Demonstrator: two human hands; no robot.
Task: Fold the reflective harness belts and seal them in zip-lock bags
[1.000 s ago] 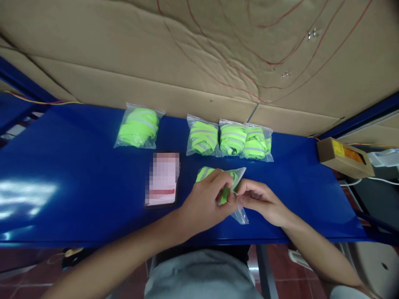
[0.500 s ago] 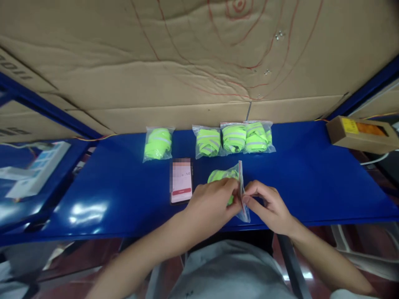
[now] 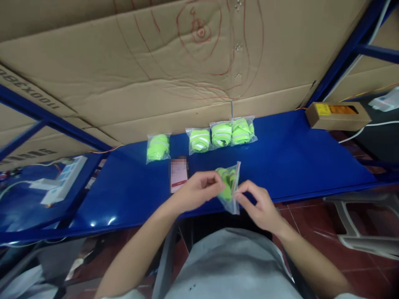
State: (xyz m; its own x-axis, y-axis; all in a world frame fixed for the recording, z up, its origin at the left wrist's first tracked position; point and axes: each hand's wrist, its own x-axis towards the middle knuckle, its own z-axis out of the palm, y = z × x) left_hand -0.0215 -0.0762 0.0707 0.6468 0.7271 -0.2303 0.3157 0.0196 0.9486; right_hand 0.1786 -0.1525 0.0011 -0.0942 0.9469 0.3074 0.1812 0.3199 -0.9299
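A clear zip-lock bag point(image 3: 229, 205) with a folded neon-yellow reflective strap point(image 3: 227, 187) inside lies near the table's front edge, its zip side facing right. My right hand point(image 3: 257, 203) pinches the zip edge between thumb and forefinger. My left hand point(image 3: 199, 191) is closed, its thumb and forefinger together at the bag's left side and covering part of it. Behind, a filled bag point(image 3: 158, 147) stands apart on the left. Three more, a left one point(image 3: 199, 141), a middle one point(image 3: 221, 134) and a right one point(image 3: 241, 131), sit side by side.
A phone point(image 3: 178, 178) lies left of my left hand on the blue table point(image 3: 286, 162). A cardboard box point(image 3: 338, 116) stands at the right end. Cardboard sheeting point(image 3: 140, 99) walls the back. A white power strip point(image 3: 65, 180) is at the left, and a plastic stool point(image 3: 358, 232) stands lower right.
My left hand has moved from the zip edge to the bag's left side. My right hand still pinches the zip edge. The camera view has shifted.
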